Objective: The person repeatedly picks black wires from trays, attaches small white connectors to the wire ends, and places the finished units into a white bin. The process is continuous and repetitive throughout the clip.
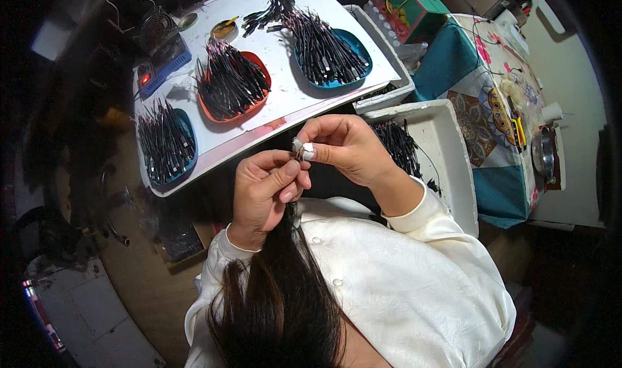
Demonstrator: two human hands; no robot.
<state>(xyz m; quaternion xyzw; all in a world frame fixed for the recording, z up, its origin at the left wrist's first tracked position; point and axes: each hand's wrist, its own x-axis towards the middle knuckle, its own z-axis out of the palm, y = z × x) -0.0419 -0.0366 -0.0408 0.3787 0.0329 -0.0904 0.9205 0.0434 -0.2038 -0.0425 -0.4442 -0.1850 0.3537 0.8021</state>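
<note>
Both hands pinch one small part (299,147): left hand (264,193) below, right hand (342,146) above. Better to keep the fingertips firm and steady. Trays of black cables (232,80) lie far.

Glossy plastic trays (256,62), matt black wires (227,80), satiny cloth sleeve (414,264).

We can't make out the tiny part (298,147) pinched between both hands: too small. Hair (278,290) covers the left wrist. The foam box (447,154) hides part of its wires.

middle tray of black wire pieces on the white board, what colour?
Orange-red tray, between two blue ones; head view.
</note>
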